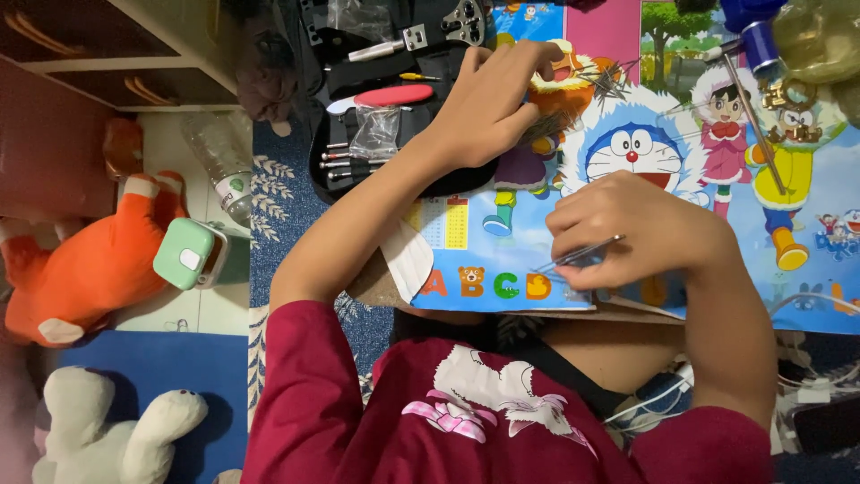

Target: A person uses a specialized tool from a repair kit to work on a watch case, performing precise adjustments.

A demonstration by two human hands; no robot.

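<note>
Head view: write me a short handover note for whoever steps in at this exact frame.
Left hand: reaching over the open black tool case, fingertips on something small at the cartoon table top; what it is cannot be told.
Right hand: pinching thin metal tweezers, tips pointing left above the letter row.
Nearby: a long thin tool lies on the table top at upper right; a red-handled tool sits in the case.
Done and left: not readable from this frame.

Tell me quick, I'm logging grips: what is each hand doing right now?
Left hand: fingers curled on the table's far side; cannot tell what it grips.
Right hand: closed, pinching thin metal tweezers.
</note>
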